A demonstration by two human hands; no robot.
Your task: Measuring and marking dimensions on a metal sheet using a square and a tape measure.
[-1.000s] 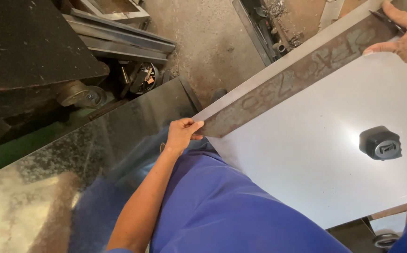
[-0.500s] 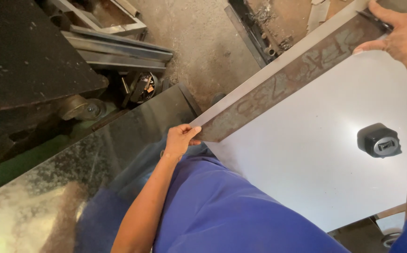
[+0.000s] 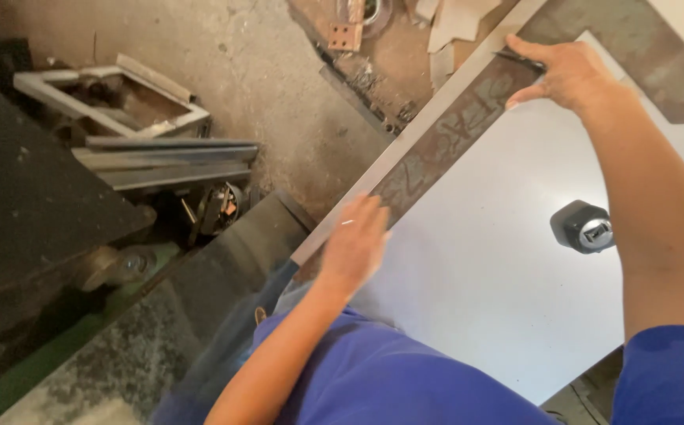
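Head view | rusty dark steel square (image 3: 444, 142) on white sheet (image 3: 484, 275) | hands: right (image 3: 562, 75) grasping square, left (image 3: 354, 244) released

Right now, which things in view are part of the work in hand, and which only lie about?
In hand: left hand, right hand, rusty steel square, white sheet.

Lying about: tape measure, metal frame, steel bars, floor scrap.

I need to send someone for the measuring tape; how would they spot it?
Start at the large pale metal sheet on the right. Below the right hand and the rusty steel square, a small dark rounded tape measure lies alone on the bare sheet, the only loose thing there.
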